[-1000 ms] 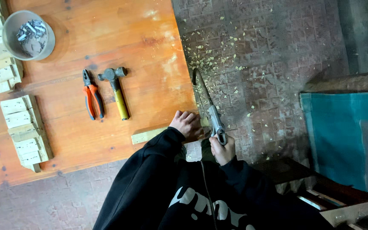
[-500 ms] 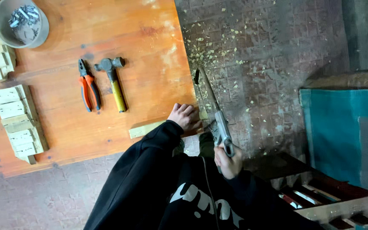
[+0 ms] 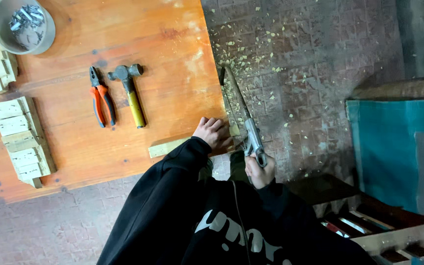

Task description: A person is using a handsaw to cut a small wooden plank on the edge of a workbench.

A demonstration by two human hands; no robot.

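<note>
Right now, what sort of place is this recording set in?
Probably a small woodworking shop. An orange wooden workbench carries a hammer, pliers and stacked cut wood blocks; wood chips litter the brick floor beside it.

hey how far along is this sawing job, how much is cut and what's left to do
Done: stacks of cut wooden blocks lie on the orange table, and chips litter the floor. In hand: the left hand pins a wooden strip at the table edge while the right hand works the hacksaw. Left: the uncut strip; how far through the cut is, I can't tell.
</note>
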